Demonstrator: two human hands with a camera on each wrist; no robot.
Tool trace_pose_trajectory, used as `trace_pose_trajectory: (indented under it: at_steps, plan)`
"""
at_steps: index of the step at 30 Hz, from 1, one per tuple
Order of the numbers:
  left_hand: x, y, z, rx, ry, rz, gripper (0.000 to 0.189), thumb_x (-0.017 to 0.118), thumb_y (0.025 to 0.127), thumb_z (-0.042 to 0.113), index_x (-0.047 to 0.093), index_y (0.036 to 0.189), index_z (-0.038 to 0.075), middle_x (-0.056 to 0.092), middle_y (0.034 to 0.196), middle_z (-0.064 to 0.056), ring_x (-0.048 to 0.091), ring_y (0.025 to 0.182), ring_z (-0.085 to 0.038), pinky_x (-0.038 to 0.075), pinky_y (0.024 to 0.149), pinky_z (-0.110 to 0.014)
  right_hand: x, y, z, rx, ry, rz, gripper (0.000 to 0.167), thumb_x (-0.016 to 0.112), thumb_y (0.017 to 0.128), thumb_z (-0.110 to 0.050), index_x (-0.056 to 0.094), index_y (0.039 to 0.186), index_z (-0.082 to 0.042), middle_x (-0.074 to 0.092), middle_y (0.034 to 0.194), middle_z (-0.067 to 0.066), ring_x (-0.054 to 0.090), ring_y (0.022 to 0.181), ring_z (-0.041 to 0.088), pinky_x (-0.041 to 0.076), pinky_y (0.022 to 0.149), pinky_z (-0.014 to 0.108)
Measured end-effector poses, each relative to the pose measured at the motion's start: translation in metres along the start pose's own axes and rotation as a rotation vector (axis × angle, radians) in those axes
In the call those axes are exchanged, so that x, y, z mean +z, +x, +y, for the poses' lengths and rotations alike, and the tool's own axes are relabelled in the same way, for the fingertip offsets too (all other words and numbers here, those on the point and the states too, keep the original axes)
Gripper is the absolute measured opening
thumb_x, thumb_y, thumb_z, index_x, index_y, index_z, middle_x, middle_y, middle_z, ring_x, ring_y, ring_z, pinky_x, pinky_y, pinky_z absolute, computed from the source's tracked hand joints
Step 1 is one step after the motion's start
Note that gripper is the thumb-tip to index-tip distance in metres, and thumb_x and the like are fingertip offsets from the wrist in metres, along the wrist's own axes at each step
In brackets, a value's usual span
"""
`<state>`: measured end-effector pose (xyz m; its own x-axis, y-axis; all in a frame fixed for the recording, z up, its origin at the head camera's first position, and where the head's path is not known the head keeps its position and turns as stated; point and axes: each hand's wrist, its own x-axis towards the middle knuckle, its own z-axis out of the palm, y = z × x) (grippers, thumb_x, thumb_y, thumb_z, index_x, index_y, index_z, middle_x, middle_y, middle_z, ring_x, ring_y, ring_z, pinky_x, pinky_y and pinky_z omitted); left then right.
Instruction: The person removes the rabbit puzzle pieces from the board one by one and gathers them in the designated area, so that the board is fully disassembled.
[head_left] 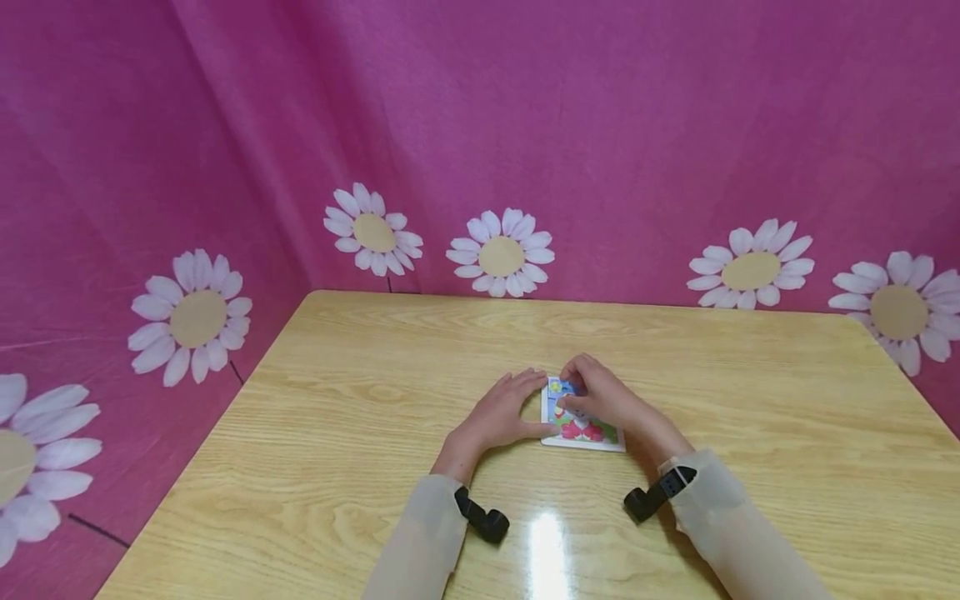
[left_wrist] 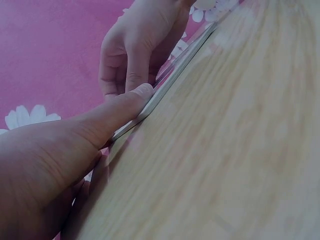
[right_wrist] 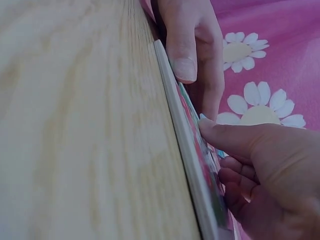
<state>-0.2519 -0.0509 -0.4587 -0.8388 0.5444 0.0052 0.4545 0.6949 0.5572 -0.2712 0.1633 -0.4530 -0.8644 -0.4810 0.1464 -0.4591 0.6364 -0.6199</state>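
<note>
A thin picture puzzle board with a white border and a colourful cartoon print lies flat on the table. At its left side my left hand steadies it, fingers nearly straight toward the far left corner, thumb resting on the near left corner. Over the print arches my right hand, with bent fingers and the thumb pinching what looks like a small bluish puzzle piece. Most of that piece is hidden by the fingers. In the left wrist view, the board's edge runs just past my left thumb.
The light wood table extends around the board on every side. A pink curtain with white daisies hangs behind its far and left edges. A bright light reflection shows on the tabletop near me.
</note>
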Motion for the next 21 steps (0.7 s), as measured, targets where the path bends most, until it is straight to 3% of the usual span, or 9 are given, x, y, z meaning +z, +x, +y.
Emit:
trace_pose_trajectory:
  at_steps: [12,21]
  plan:
    - [0.0015,0.0009,-0.0019,0.001,0.023,0.010,0.080,0.071,0.084,0.051,0.041,0.150,0.016,0.037,0.159,0.000,0.025,0.152,-0.014,0.013,0.129,-0.036,0.0042,-0.0063,-0.0034,-0.143,-0.034,0.157,0.017,0.069,0.086,0.003,0.059,0.100,0.003,0.059,0.094,0.013,0.062,0.084,0.021,0.057,0.073,0.028]
    - [0.0019,0.0004,-0.0013,-0.004,0.016,0.010,0.081,0.072,0.084,0.051,0.041,0.149,0.016,0.037,0.158,0.000,0.025,0.151,-0.015,0.012,0.129,-0.036,0.0066,-0.0072,-0.0051,-0.121,0.011,0.206,0.014,0.067,0.085,0.008,0.061,0.097,0.002,0.061,0.095,0.015,0.067,0.086,0.026,0.060,0.075,0.034]
